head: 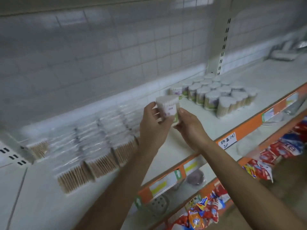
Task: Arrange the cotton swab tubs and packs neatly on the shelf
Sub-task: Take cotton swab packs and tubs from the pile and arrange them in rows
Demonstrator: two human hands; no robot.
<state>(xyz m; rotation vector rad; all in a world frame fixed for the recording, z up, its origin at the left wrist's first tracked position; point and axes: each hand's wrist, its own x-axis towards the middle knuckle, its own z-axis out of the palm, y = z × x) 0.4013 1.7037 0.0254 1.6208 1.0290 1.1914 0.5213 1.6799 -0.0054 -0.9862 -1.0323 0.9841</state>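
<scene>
The left hand (154, 127) and right hand (189, 127) both curl round one tub (167, 109), held just above the bare shelf (187, 145) between the flat packs (99, 138) and the standing tubs (221, 95), likely squaring its label forward before it joins that cluster

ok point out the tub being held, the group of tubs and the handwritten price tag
held tub (168, 106), head view, on its label
group of tubs (211, 100), head view, a front tub's side
price tag (227, 140), head view, card's middle
</scene>
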